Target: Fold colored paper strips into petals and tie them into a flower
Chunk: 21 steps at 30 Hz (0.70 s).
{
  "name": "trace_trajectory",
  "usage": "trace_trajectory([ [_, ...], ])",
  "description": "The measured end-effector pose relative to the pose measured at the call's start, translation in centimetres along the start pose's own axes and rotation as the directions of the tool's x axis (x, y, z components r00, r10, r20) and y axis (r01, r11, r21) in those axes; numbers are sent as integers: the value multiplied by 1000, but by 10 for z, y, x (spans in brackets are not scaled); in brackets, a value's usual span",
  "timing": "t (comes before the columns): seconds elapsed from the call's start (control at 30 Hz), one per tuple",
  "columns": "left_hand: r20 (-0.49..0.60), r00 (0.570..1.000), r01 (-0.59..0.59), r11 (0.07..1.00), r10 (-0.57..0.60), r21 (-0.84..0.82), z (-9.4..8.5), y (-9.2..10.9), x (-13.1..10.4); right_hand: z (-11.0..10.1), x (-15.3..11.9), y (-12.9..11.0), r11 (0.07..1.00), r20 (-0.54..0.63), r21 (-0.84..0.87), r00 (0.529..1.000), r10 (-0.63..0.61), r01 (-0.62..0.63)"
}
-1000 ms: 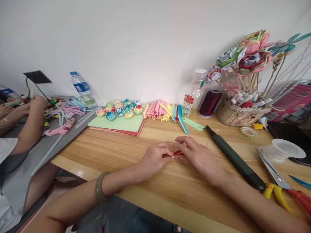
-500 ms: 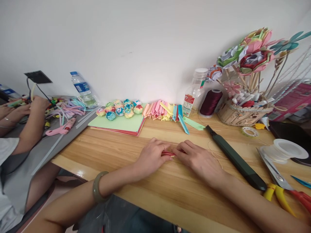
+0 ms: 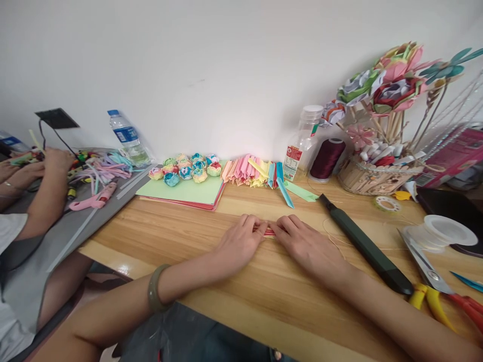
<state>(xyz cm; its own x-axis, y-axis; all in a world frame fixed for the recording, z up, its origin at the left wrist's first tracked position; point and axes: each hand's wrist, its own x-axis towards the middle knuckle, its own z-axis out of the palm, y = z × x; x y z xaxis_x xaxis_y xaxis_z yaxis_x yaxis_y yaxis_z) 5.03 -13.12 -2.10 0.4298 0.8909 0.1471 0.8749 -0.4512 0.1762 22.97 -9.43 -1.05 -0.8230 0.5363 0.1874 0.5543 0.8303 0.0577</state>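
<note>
Between my two hands is a small folded strip of red and yellow paper point(image 3: 268, 232), held close to the wooden table point(image 3: 181, 236). My left hand point(image 3: 241, 239) is closed on its left end, thumb and fingers pinching. At the other end, the fingers of my right hand point(image 3: 302, 239) are bent and pressed on the paper; the hands hide most of it. Behind them stands a row of folded paper pieces point(image 3: 249, 171) in pink, yellow and blue. Several small paper flowers point(image 3: 185, 172) rest on a stack of coloured paper point(image 3: 177, 193).
Right of my hands lie a dark green long-handled tool point(image 3: 366, 244), scissors point(image 3: 433, 276) and a white spool point(image 3: 439, 234). Along the wall stand a plastic bottle point(image 3: 298, 146), a maroon thread cone point(image 3: 327, 161) and a basket point(image 3: 377, 176) of paper flowers. At left, another person's hands point(image 3: 56, 166) work near a pink glue gun point(image 3: 94, 197).
My left hand has shifted slightly right and away from me along the folded paper. Both hands are closer together, and less of the paper shows.
</note>
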Motion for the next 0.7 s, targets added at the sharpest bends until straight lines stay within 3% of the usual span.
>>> trace_trajectory([
  [0.13, 35, 999, 19, 1000, -19, -16, -2, 1, -1, 0, 0, 0, 1000, 15, -8, 1000, -21, 21],
  [0.33, -62, 995, 47, 935, -73, -353, 3, -10, 3, 2, 1, 2, 999, 61, 45, 998, 21, -24],
  [0.43, -83, 975, 130, 828, -208, -545, 3, -17, 8, 2, 0, 4, 989, 53, 123, 996, 71, -77],
  [0.53, -103, 927, 173, 652, -362, -738, -4, -20, 19, -3, 0, 8, 951, -9, 265, 985, 170, -161],
  [0.63, -168, 907, 47, 489, -387, -871, -17, -15, 37, -11, 1, 11, 814, -113, 542, 941, 319, -211],
  [0.7, -203, 901, -68, 337, -383, -939, -24, -7, 50, -16, 3, 14, 578, -94, 793, 899, 428, -192],
])
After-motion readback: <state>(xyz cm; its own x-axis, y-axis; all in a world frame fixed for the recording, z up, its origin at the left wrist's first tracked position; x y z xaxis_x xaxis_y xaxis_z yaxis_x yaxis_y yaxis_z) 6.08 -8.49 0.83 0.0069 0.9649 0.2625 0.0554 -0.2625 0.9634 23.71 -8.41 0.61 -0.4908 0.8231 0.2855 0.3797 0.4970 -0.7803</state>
